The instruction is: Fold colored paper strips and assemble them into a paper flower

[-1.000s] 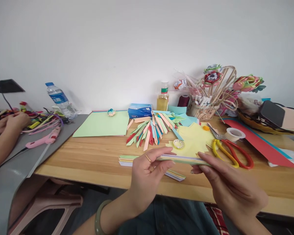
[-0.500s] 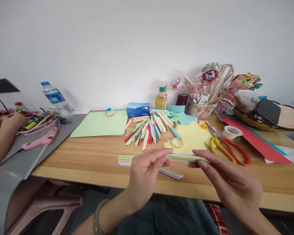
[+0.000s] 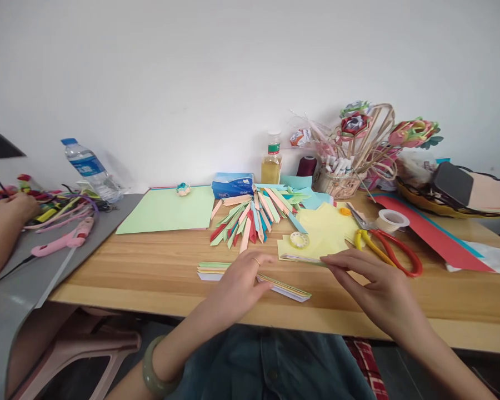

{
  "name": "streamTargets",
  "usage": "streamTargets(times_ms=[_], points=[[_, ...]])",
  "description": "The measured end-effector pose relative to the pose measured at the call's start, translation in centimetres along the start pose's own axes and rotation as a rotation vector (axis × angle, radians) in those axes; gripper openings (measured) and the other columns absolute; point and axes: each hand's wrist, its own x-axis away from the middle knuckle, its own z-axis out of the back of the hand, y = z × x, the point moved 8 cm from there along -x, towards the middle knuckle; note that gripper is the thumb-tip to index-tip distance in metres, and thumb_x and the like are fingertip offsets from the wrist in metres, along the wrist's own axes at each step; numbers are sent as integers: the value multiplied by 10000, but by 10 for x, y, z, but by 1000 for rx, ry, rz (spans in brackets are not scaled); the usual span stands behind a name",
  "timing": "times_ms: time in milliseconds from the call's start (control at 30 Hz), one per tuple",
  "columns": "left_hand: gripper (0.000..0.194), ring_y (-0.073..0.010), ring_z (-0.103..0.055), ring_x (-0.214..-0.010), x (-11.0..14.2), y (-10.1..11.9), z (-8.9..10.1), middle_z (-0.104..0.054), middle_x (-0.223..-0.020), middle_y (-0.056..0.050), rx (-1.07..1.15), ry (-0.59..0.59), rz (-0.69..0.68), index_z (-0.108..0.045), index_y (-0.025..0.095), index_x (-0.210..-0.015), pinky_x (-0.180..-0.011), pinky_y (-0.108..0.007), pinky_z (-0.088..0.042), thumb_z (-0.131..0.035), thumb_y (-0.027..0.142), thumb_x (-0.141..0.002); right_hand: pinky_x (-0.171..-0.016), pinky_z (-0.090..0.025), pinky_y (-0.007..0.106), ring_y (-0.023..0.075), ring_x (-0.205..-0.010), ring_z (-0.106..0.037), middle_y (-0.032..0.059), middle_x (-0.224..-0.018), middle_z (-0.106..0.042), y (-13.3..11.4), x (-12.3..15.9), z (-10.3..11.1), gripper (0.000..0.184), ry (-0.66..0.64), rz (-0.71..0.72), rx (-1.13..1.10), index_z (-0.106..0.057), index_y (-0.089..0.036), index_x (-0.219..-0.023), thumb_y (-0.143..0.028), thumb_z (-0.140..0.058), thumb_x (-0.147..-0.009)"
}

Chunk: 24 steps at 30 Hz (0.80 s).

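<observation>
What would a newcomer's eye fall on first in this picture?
Probably the multicoloured fan of folded paper strips, mid-picture on the wooden table. Next, perhaps, the paper flowers above a basket by the wall, behind it to the right. Nearer, the right hand pinches a slim paper bundle, left of the scissors.

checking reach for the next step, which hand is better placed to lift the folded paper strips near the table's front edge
Probably the left hand: it looks open and free, close to those folded paper strips, while the right hand holds another paper bundle.
</observation>
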Motion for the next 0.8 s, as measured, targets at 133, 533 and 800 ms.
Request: streamTargets(times_ms=[133, 533, 800], points=[[303, -197, -486, -1094, 7, 0, -9, -577, -1053, -49, -150, -107, -146, -530, 208, -1010, -920, -362, -433, -629, 130, -735, -659, -520, 305, 178, -751, -623, 61, -817, -667, 12, 5, -15, 164, -41, -47, -13, -663, -193, -861, -217, -505, -826], [205, -140, -587, -828, 11, 3, -31, -670, -841, -27, -459, -47, -530, -608, 163, -848, -717, -247, -475, -408, 162, -888, -625, -476, 293, 188, -712, -628, 49, -811, -683, 25, 20, -61, 208, -317, -210, 49, -660, -191, -833, -203, -457, -784], [221, -128, -576, -733, 7, 9, -25, -649, -788, -24, -537, 41, -539, -594, 159, -838, -633, -230, -461, -381, 125, -885, -684, -485, 287, 182, -765, -637, 53, -856, -693, 17, 15, -66, 227, -337, -179, -21, -665, -192, -878, -196, -451, -801]])
